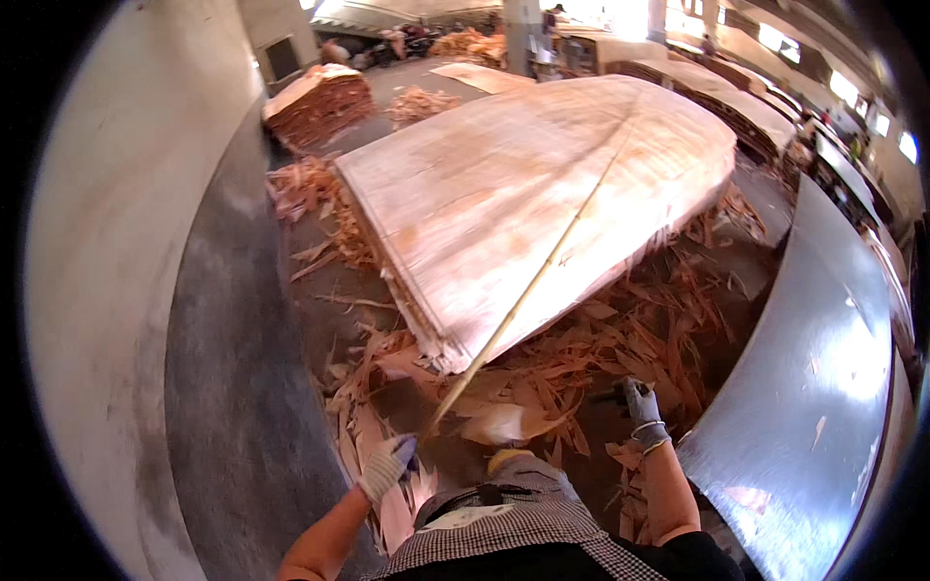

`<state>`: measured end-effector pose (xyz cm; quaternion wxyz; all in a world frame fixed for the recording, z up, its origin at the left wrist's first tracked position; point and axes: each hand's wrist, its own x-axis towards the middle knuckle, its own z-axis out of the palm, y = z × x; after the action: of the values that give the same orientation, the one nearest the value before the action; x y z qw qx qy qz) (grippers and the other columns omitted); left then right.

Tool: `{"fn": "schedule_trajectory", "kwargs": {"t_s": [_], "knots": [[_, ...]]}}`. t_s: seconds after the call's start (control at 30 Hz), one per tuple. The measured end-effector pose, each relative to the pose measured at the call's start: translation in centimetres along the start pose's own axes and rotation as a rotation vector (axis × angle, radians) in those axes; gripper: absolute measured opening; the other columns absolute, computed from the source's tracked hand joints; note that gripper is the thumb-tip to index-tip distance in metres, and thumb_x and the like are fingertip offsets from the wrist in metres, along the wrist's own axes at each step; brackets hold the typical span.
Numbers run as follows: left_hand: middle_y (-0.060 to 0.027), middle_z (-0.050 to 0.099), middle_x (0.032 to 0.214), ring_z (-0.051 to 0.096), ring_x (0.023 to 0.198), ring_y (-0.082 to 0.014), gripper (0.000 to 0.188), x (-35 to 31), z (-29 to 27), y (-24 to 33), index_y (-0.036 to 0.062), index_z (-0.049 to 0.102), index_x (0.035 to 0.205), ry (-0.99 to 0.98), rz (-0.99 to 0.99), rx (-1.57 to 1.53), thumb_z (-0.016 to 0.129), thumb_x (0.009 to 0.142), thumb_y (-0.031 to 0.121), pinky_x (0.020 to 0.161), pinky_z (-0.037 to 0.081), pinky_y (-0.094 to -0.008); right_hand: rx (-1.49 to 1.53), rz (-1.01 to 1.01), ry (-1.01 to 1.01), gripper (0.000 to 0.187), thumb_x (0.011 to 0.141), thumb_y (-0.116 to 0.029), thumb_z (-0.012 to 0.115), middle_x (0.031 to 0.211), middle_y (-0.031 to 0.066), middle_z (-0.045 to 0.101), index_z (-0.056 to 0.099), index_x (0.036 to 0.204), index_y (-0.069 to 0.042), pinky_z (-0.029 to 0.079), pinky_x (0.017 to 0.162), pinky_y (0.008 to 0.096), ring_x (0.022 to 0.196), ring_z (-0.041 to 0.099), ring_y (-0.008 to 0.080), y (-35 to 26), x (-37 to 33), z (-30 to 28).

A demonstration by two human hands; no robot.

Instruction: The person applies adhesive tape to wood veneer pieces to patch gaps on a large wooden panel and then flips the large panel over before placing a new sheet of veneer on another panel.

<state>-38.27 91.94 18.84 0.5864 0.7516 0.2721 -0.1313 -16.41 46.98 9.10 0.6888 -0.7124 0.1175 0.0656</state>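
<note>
A long, thin yellowish stick slants across the top of a large stack of pale wood veneer sheets. Its near end comes down to my left hand, which wears a light knit glove with purple at the fingertips and is closed around that end. My right hand, in a greyish glove, is out in front over the floor scraps. Its fingers are curled by a small dark object, too dim to name. A checked apron covers my front.
Torn veneer scraps litter the floor round the stack. A smooth metal-like sheet rises on my right; a wall curves along the left. A smaller veneer pile stands far left, more stacks far right, and a pillar behind.
</note>
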Motion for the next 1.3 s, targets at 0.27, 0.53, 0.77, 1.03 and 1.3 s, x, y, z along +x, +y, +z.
{"fn": "schedule_trajectory", "kwargs": {"t_s": [0.27,0.53,0.77,1.03,1.3], "knots": [[-0.0065,0.062,0.077,0.058,0.06,-0.0124,0.04,21.7,-9.5,7.9,0.0001,0.057,0.123,-0.118,0.122,0.263,0.053,0.095,0.029,0.054,0.048,-0.0279,0.846,-0.23,-0.864,0.061,0.096,-0.057,0.039,0.083,0.0148,0.066,0.062,0.098,0.0,0.051,0.057,0.0303,0.065,0.063,0.0209,-23.7,-0.5,22.0],[-0.0108,0.066,0.078,0.062,0.062,-0.0209,0.039,33.3,-19.8,2.7,0.0031,0.058,0.124,-0.057,0.297,0.57,0.056,0.092,0.026,0.058,0.05,-0.035,1.23,-0.668,-1.416,0.043,0.09,-0.038,0.06,0.082,0.022,0.066,0.068,0.087,0.004,0.055,0.065,0.0395,0.073,0.066,0.0316,-36.2,5.2,37.1],[-0.0262,0.063,0.085,0.064,0.077,-0.0395,0.033,42.6,-25.2,9.6,0.0027,0.063,0.111,0.063,0.651,0.616,0.053,0.091,0.027,0.067,0.049,-0.0431,1.317,-0.682,-1.365,0.042,0.093,-0.04,0.054,0.082,0.0258,0.063,0.061,0.085,0.001,0.055,0.065,0.0382,0.073,0.065,0.0342,-35.5,10.5,45.2],[-0.0224,0.061,0.072,0.06,0.062,-0.0321,0.03,54.2,-28.9,17.2,-0.0003,0.062,0.108,-0.162,0.611,0.523,0.054,0.093,0.024,0.059,0.048,-0.0408,1.226,-0.5,-1.003,0.037,0.097,-0.03,0.049,0.077,0.0232,0.062,0.061,0.087,0.004,0.055,0.053,0.0414,0.062,0.064,0.0326,-33.2,9.4,53.9],[-0.0019,0.053,0.063,0.044,0.052,-0.0084,0.029,60.6,-29.0,16.7,-0.0005,0.06,0.108,-0.267,0.37,0.338,0.053,0.096,0.025,0.047,0.04,-0.0272,-0.002,0.096,0.716,0.013,0.091,-0.01,0.058,0.081,0.0061,0.065,0.062,0.095,0.002,0.051,0.061,0.0292,0.071,0.063,0.0149,-9.3,13.2,53.1]]}}
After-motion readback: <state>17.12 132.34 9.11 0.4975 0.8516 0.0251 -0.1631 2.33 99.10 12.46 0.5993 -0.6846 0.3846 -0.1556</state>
